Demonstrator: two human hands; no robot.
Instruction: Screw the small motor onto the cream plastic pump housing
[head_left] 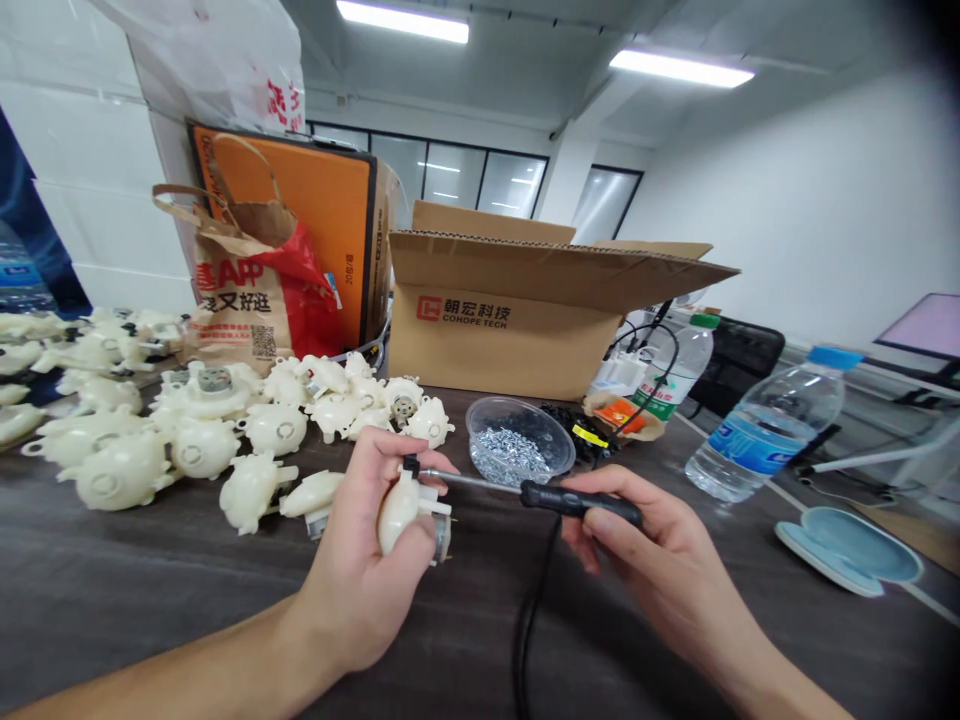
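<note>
My left hand (375, 560) is closed around a cream plastic housing (397, 513) with a small metal motor (442, 535) at its lower right side. A small black part (410, 465) sits at the top of the housing. In my right hand (652, 540) is a screwdriver (581, 500) with a black handle, held nearly level. Its metal shaft points left, and the tip reaches the black part by my left fingers; the exact contact is too small to make out. Behind the shaft stands a clear round tub (559, 455) of small silvery screws (510, 452).
Many similar cream housings (120, 465) lie on the dark table (150, 600) at left. An open cardboard box (495, 340) stands behind the tub. Water bottles (772, 430) and a light-blue case (855, 545) are at right. A black cable (532, 610) runs toward the front edge.
</note>
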